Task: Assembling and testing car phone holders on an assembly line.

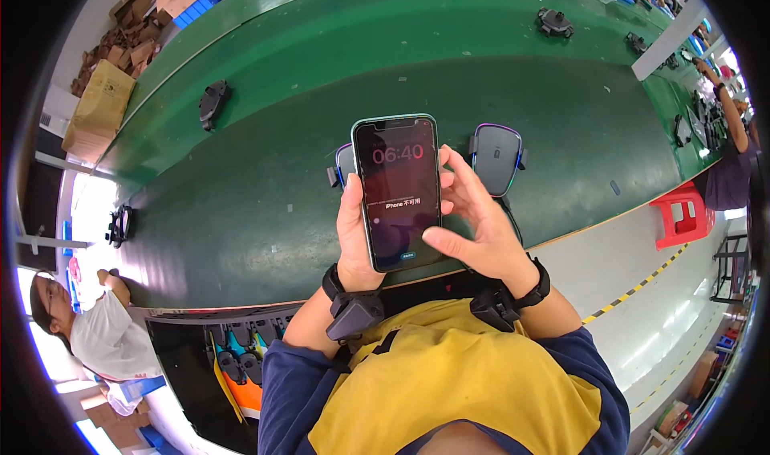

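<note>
A smartphone [399, 182] in a pale green case stands upright in front of me, its dark screen lit with a clock and a line of text. My left hand [357, 234] is closed around its left side and lower back. At the right edge, the fingertips of my right hand [477, 222] rest against the phone, while that thumb lies over the lower right of the screen. Behind the phone, mostly hidden, is one grey phone-holder pad [343, 163]. Just right of my right hand sits another pad [496, 160] with side clamps and a glowing coloured rim.
The green workbench [265, 214] carries more dark holders, one at the left [213, 104] and one far right [554, 23]. A red stool [682, 216] stands right. Co-workers are at the left [116, 335] and far right [731, 158]. Cartons [100, 110] stand back left.
</note>
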Motion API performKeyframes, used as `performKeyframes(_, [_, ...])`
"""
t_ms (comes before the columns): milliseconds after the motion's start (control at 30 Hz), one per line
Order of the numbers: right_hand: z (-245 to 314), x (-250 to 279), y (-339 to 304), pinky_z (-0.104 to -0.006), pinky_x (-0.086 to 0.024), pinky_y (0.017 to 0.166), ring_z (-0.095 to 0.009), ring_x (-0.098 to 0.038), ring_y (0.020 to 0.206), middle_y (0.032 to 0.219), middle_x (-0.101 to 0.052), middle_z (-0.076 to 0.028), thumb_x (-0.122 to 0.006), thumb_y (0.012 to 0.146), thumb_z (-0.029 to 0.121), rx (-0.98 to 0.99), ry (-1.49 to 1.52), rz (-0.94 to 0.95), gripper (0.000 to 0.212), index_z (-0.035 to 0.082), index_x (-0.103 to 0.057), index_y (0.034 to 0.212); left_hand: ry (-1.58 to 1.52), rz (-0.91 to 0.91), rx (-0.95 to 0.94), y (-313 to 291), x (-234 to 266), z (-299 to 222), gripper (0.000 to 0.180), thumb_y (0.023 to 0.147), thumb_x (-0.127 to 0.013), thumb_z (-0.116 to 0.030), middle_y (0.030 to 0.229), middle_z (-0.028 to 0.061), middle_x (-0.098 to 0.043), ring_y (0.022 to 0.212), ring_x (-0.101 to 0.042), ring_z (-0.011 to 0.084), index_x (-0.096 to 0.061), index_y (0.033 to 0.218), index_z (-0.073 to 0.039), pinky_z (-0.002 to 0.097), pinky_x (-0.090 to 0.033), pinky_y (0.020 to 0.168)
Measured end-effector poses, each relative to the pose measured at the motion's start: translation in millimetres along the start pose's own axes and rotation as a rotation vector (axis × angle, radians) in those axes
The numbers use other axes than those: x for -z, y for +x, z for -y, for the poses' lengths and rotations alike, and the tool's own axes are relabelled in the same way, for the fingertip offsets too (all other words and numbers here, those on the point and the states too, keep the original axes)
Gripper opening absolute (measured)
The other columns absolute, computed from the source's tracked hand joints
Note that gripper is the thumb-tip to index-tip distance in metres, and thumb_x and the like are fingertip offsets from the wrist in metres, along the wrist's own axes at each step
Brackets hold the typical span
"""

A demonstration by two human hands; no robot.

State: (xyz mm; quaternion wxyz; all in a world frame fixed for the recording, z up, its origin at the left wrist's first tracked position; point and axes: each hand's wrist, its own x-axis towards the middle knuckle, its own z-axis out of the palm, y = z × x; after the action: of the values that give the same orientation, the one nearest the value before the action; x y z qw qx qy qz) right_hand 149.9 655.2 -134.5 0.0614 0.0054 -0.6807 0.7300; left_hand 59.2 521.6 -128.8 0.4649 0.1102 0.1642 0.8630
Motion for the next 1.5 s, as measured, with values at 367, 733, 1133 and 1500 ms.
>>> performKeyframes(367, [5.9,-15.6,-0.5,-0.0323,-0.043,0.087,-0.019,-0.049,0.105,0.128,-0.034,-0.014,-0.075,0.068,0.017,0.034,-0.102,-0.041,0.109,0.006,0.008,0.14,-0.057,0.082,0.041,2.1,5.1,2.2,0.072,0.089,-0.027,-0.056,0.131,0.0236,-0.038,0.102,-0.055,0.0339,-0.024,0.136,0.0,0.0425,-0.044,0.09])
performKeyframes(733, [4.4,-9.8,-1.0,-0.0334,-0.043,0.089,-0.019,-0.05,0.102,0.125,-0.035,-0.013,-0.08,0.064,0.025,0.01,-0.056,-0.035,0.119,0.006,0.011,0.139,-0.031,0.019,0.062,3.9,4.5,6.0,0.073,0.089,-0.027,-0.056,0.131,0.0226,-0.039,0.102,-0.055,0.0322,-0.025,0.136,0.0,0.0416,-0.044,0.091])
performKeyframes(1133, [32.8,41.2,8.5,-0.0212,-0.045,0.066,-0.011,-0.055,0.084,0.098,-0.056,-0.006,-0.062,0.083,0.016,-0.076,0.038,-0.247,0.044,0.0,-0.047,0.121,-0.021,-0.02,0.119,8.7,-14.7,16.7,0.07,0.09,-0.028,-0.053,0.128,0.0209,-0.042,0.111,-0.05,0.0324,-0.027,0.135,0.0,0.0417,-0.041,0.095])
performKeyframes(1500, [38.8,91.1,62.8,-0.0145,-0.033,0.046,0.0,-0.042,0.052,0.067,-0.054,0.006,-0.054,0.089,0.025,-0.236,-0.217,-0.05,0.025,0.003,-0.063,0.094,0.549,-0.258,0.138,-13.3,-8.0,16.0,0.047,0.09,-0.045,-0.04,0.106,0.014,-0.058,0.089,-0.06,0.0229,-0.048,0.113,0.001,0.0327,-0.049,0.079])
